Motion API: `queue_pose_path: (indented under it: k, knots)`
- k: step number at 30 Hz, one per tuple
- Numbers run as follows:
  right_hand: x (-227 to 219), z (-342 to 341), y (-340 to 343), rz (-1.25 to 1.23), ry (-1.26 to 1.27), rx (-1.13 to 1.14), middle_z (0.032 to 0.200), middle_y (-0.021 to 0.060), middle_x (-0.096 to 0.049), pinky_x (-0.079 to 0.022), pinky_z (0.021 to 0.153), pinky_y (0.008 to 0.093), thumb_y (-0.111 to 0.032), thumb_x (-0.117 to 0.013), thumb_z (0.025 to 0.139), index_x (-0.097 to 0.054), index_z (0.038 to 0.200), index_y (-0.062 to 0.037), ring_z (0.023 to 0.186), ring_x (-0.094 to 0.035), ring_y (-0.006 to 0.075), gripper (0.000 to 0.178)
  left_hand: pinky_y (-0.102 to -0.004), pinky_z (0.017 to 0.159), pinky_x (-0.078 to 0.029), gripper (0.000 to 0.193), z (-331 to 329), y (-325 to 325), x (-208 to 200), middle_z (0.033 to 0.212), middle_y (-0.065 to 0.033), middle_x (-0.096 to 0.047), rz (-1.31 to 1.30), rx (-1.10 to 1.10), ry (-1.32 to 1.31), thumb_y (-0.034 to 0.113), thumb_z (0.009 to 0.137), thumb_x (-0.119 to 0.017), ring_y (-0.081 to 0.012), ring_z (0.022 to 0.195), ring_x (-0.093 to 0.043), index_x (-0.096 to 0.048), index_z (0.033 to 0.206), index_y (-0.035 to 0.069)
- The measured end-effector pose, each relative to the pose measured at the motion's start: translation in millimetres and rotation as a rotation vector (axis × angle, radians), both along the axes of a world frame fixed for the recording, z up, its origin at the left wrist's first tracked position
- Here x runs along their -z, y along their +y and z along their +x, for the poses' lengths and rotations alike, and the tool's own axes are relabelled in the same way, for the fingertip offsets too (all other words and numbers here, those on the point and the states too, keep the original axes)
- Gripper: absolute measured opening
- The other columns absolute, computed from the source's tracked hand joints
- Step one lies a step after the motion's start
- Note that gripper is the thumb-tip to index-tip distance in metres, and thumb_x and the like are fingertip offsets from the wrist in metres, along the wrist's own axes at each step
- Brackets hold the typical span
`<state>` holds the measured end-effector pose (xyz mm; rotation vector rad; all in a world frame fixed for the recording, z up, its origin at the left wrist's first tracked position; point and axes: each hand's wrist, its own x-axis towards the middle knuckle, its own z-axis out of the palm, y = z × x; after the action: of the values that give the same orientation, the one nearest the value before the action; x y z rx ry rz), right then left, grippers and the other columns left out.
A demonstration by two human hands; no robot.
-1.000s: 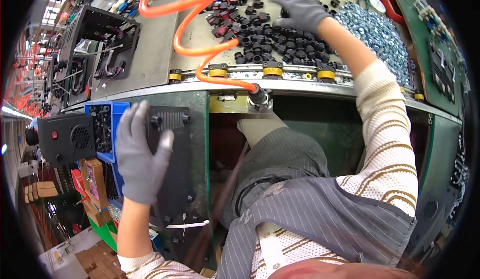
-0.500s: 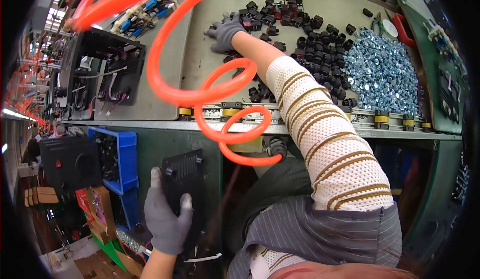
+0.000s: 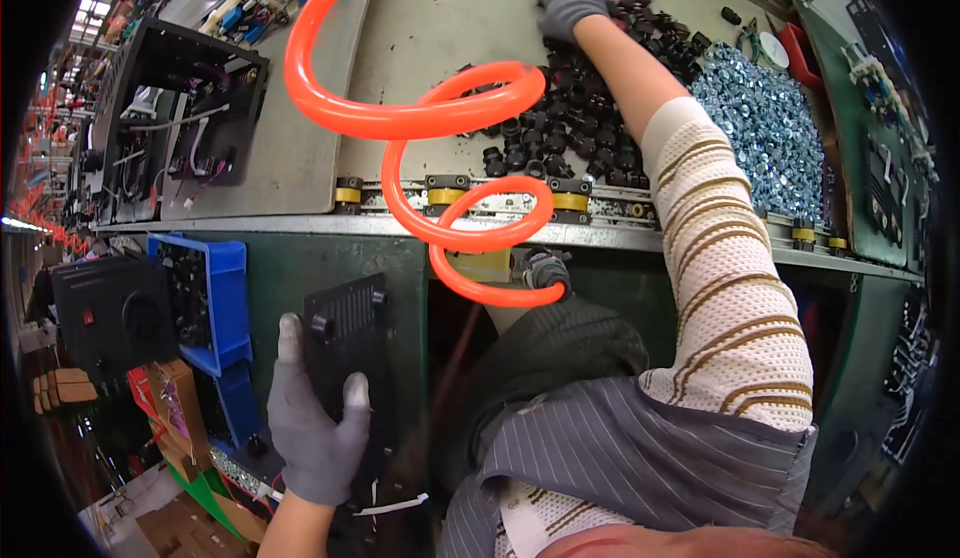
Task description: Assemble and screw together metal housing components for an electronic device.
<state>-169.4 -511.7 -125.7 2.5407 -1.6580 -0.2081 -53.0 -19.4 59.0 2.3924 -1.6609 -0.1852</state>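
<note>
Grey gloves (image 3: 318, 450) worn on both hands (image 3: 576, 10), paler fingertips (image 3: 357, 389) shown on the left glove, cream openwork-knit sleeve (image 3: 712, 220) banded with brown stripes, dark grey pinstriped apron (image 3: 590, 450) edged in plain dark trim

black panel (image 3: 345, 343) partly behind my left hand (image 3: 318, 433), underside of my right hand (image 3: 573, 10) hidden, orange hose (image 3: 420, 121) cut off above

This is a factory assembly workshop. Small black parts (image 3: 572, 123) and shiny metal fasteners (image 3: 758, 128) lie in loose heaps across the upper middle and upper right, an open black equipment housing (image 3: 236, 126) stands upper left, and an orange coiled hose (image 3: 400, 122) hangs near blue parts bins (image 3: 230, 303).
</note>
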Motion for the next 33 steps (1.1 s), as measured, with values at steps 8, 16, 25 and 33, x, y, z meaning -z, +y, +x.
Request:
queue_pose_path:
  k: [8,16,25,33]
  knots:
    - [-7,47,100,0.208,-0.376,-0.704,0.143,0.0073,-0.039,-0.029,0.105,0.0514,-0.064,-0.051,0.079,-0.047,0.134,-0.0284,0.132,-0.034,0.0328,0.065,-0.0386,0.104,-0.037,0.074,-2,-3,0,0.138,-0.0247,-0.041,-0.024,-0.011,0.040,0.011,0.078,-0.064,-0.0377,0.125,-0.044,-0.028,0.140,-0.005]
    - [-9,15,132,0.179,-0.177,-0.773,0.138,0.0119,-0.043,-0.030,0.103,0.0489,-0.051,-0.058,0.077,-0.060,0.116,-0.0159,0.128,-0.039,0.0307,0.052,-0.0375,0.104,-0.037,0.073,-1,-2,0,0.138,-0.0244,-0.041,-0.053,0.017,0.042,0.009,0.078,-0.063,-0.0375,0.125,-0.044,-0.028,0.140,-0.006]
    - [-9,-66,116,0.107,-0.089,-0.590,0.142,0.0117,-0.039,-0.024,0.107,0.0499,-0.052,-0.045,0.088,-0.052,0.128,-0.0184,0.132,-0.035,0.0297,0.053,-0.0366,0.104,-0.036,0.073,-2,-1,4,0.140,-0.0221,-0.040,-0.091,0.031,0.104,0.006,0.077,-0.062,-0.0353,0.127,-0.043,-0.028,0.142,-0.002]
    - [-59,-223,120,0.069,-0.295,0.025,0.115,0.0139,-0.060,-0.045,0.094,0.0389,-0.033,-0.056,0.086,-0.056,0.120,-0.0089,0.108,-0.057,0.0306,0.042,-0.0346,0.110,-0.026,0.074,-2,2,5,0.143,-0.0189,-0.037,-0.114,-0.016,0.191,0.001,0.078,-0.058,-0.0305,0.133,-0.036,-0.025,0.144,0.001]
